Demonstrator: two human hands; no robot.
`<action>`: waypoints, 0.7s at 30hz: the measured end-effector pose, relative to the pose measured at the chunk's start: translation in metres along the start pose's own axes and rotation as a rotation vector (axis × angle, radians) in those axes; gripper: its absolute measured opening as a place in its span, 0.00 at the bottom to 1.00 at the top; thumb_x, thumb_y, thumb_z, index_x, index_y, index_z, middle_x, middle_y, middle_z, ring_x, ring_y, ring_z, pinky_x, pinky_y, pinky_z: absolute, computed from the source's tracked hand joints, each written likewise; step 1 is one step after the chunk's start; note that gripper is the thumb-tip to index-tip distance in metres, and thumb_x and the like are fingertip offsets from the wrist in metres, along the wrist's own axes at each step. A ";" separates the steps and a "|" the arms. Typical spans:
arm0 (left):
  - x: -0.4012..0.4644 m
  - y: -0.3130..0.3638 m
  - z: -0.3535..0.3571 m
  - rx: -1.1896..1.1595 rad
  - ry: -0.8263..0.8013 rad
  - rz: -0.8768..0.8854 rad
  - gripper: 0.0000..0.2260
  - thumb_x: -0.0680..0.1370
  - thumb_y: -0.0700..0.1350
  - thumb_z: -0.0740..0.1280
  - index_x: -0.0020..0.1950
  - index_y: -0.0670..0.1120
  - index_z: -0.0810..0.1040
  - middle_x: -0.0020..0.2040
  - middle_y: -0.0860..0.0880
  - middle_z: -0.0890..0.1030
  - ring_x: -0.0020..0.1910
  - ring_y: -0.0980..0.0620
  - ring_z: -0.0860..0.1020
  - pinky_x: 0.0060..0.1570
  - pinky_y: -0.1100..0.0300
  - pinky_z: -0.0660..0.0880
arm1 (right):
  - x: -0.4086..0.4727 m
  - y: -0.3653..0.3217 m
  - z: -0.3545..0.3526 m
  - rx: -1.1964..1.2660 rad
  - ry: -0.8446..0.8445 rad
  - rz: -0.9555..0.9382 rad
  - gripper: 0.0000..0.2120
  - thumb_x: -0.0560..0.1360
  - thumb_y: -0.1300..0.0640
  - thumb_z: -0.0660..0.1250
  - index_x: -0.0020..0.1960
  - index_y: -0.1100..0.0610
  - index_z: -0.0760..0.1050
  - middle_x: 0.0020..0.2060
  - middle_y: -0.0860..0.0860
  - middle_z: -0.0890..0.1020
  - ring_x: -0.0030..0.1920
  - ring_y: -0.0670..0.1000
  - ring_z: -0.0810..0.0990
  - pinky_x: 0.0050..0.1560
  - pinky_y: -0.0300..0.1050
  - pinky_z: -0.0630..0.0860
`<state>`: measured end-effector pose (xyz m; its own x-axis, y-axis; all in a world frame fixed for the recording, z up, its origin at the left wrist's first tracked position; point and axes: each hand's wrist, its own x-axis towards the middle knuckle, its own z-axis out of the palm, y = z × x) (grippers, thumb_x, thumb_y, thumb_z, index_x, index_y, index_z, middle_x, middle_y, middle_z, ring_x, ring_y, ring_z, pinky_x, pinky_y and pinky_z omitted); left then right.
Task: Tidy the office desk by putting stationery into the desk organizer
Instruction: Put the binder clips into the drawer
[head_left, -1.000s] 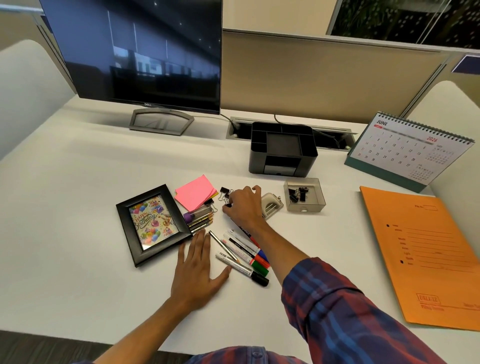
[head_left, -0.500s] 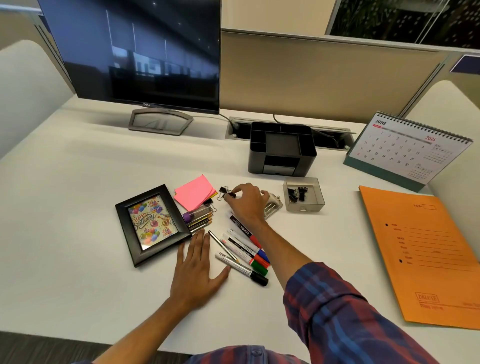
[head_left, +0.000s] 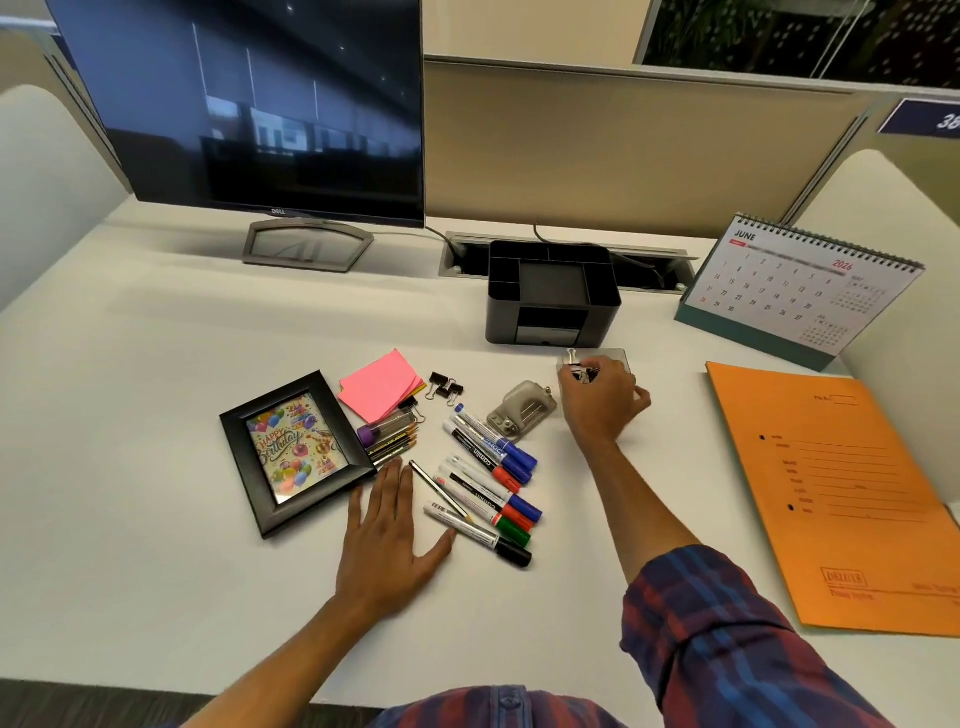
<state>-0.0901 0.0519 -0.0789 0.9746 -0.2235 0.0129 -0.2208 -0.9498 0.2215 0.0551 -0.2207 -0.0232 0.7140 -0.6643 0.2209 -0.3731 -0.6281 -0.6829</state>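
Our left hand (head_left: 387, 540) lies flat on the bench (head_left: 156, 415), fingers released, likely just bracing. Markers (head_left: 488, 488) sit loose beside it, more clips (head_left: 445, 385) by the sticky notes (head_left: 379, 384). Our right hand (head_left: 597, 400), a moment ago at those clips, is now over the clear tray (head_left: 621, 358), fingers pinching a binder clip (head_left: 577, 366) to drop it in. The desk organizer (head_left: 553, 296) waits behind.

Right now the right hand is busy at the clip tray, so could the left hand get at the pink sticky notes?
Probably yes. The left hand lies flat on the desk, holding nothing, and the sticky notes lie beyond its fingertips. Only pencils lie between, low enough to reach over.
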 end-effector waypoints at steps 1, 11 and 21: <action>0.000 0.000 0.000 0.003 0.000 -0.001 0.40 0.77 0.70 0.47 0.80 0.44 0.49 0.80 0.47 0.50 0.79 0.50 0.50 0.75 0.48 0.44 | 0.002 0.003 -0.002 -0.018 -0.004 0.010 0.15 0.72 0.46 0.71 0.54 0.53 0.80 0.51 0.52 0.83 0.54 0.52 0.77 0.62 0.53 0.64; 0.000 0.000 -0.001 -0.013 -0.003 0.003 0.40 0.77 0.70 0.46 0.80 0.44 0.47 0.80 0.47 0.49 0.79 0.51 0.48 0.75 0.48 0.42 | -0.038 -0.024 0.019 0.012 -0.155 -0.496 0.10 0.73 0.50 0.69 0.51 0.54 0.81 0.49 0.48 0.83 0.52 0.50 0.79 0.63 0.53 0.62; 0.000 0.001 -0.001 -0.041 0.007 -0.001 0.41 0.77 0.70 0.47 0.80 0.45 0.47 0.80 0.47 0.50 0.79 0.51 0.49 0.75 0.48 0.43 | -0.067 -0.062 0.053 -0.234 -0.539 -0.709 0.16 0.77 0.48 0.65 0.62 0.52 0.78 0.60 0.50 0.78 0.63 0.52 0.72 0.67 0.56 0.54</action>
<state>-0.0903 0.0512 -0.0775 0.9751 -0.2208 0.0199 -0.2182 -0.9402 0.2616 0.0616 -0.1155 -0.0331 0.9789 0.1496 0.1393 0.1891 -0.9212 -0.3400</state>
